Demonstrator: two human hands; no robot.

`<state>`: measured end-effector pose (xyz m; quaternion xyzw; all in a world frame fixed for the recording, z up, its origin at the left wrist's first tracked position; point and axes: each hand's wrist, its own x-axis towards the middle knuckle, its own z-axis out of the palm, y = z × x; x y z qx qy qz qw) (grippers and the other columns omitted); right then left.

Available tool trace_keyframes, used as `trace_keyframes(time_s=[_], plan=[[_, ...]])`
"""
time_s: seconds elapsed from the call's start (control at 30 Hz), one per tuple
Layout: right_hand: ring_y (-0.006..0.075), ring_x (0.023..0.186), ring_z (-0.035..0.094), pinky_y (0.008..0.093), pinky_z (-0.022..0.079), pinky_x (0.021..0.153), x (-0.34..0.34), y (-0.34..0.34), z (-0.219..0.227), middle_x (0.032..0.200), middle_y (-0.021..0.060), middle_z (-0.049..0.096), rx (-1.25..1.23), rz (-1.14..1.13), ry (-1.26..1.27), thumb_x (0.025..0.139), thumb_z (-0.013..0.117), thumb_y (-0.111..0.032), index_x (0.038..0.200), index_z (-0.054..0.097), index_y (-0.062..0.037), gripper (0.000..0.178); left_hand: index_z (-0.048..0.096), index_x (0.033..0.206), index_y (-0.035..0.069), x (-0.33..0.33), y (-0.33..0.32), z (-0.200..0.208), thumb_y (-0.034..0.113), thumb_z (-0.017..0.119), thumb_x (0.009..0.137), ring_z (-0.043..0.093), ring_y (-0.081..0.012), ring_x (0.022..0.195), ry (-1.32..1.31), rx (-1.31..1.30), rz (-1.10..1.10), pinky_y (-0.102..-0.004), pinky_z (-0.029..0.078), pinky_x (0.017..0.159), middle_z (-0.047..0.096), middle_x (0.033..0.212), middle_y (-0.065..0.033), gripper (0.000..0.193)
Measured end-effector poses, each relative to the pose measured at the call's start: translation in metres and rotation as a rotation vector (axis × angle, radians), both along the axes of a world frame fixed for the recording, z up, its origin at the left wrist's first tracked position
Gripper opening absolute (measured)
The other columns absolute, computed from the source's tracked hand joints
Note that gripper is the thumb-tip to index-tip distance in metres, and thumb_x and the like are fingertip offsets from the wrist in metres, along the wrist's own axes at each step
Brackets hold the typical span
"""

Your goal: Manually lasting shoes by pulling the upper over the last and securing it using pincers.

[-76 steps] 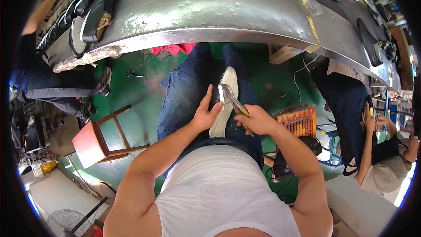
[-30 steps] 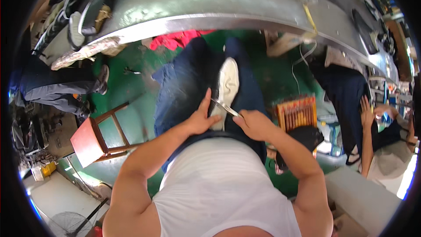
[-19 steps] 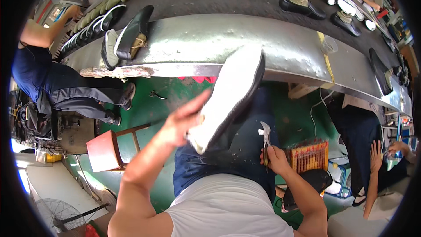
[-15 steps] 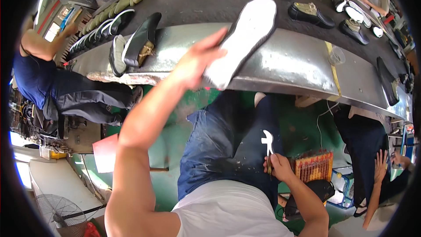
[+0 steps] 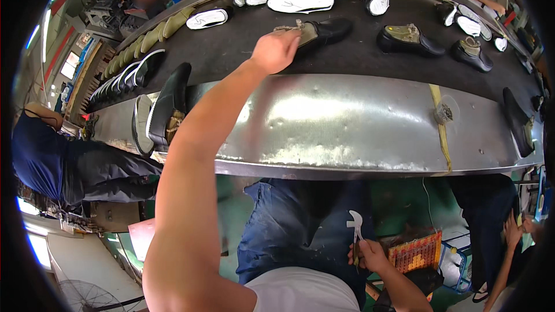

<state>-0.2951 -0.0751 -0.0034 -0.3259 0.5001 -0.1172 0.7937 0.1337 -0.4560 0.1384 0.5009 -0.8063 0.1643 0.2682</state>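
My left hand point(image 5: 277, 51) reaches far across the metal ledge, its fingers closed over the heel end of a black shoe point(image 5: 330, 30). The shoe rests on the dark belt with its toe to the right and an olive lining at its opening. My fingers hide part of the heel. Low over my right thigh, my right hand point(image 5: 368, 255) grips a pair of lasting pincers point(image 5: 355, 223), metal jaws up and hammer stub to the left.
Black shoes point(image 5: 410, 40) and white-soled ones point(image 5: 300, 2) lie about the dark belt point(image 5: 231, 40). Two shoes point(image 5: 167, 107) lean at the ledge's left. The shiny ledge point(image 5: 324, 121) carries a clear cup point(image 5: 444, 114). Co-workers point(image 5: 37, 156) are at both sides.
My left hand has moved up and away from me, turning the shoe from sole-up over the ledge to upright on the belt. My right hand keeps the pincers low.
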Motion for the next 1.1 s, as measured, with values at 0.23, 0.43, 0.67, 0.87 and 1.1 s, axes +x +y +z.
trace_keyframes(time_s=[0.23,0.43,0.67,0.87,1.1], plan=[[0.0157,0.071,0.068,0.023,0.045,0.049,-0.01,-0.018,-0.009,0.089,0.0105,0.07,0.087,0.136,-0.046,0.106,0.035,-0.041,0.112,0.059,0.0039,0.051,0.073,0.093,0.005,0.107,-0.054,-0.004,0.028,0.058,0.091,0.07,-0.0283,0.083,0.849,0.151,0.544,-0.0364,0.053,0.078,0.073,0.082,-0.0103,0.028],[0.0165,0.071,0.066,0.0248,0.044,0.051,-0.006,-0.07,-0.013,0.087,0.0111,0.07,0.184,0.285,-0.141,0.106,0.03,-0.047,0.113,0.059,0.0035,0.058,0.066,0.116,0.0,0.159,-0.12,-0.026,0.029,0.058,0.095,0.065,-0.0143,0.073,0.895,0.193,0.722,-0.0299,0.055,0.064,0.069,0.093,-0.0093,0.036],[0.0184,0.061,0.063,0.0257,0.042,0.048,0.018,-0.143,-0.01,0.078,0.011,0.067,0.239,0.331,-0.089,0.098,0.048,-0.043,0.103,0.06,-0.0035,0.041,0.055,0.129,-0.006,0.221,-0.214,-0.033,0.037,0.057,0.094,0.057,-0.0357,0.121,0.94,0.106,0.834,-0.0395,0.044,0.102,0.061,0.127,-0.0249,0.056],[0.0168,0.076,0.066,0.0285,0.049,0.054,0.029,-0.212,-0.037,0.093,0.0115,0.068,0.296,0.729,0.296,0.098,0.048,-0.034,0.116,0.059,-0.0071,0.034,0.056,0.123,-0.013,0.259,-0.286,-0.036,0.043,0.055,0.095,0.055,-0.0411,0.121,0.778,0.063,0.915,-0.0431,0.044,0.1,0.057,0.129,-0.03,0.063],[0.0178,0.078,0.067,0.0287,0.05,0.056,0.056,-0.244,-0.023,0.096,0.013,0.069,0.371,0.783,0.33,0.098,0.048,-0.032,0.115,0.06,-0.0072,0.033,0.059,0.116,-0.012,0.254,-0.299,-0.038,0.028,0.069,0.092,0.065,-0.022,0.092,1.28,0.192,0.786,-0.0287,0.058,0.063,0.062,0.114,-0.0167,0.049]])
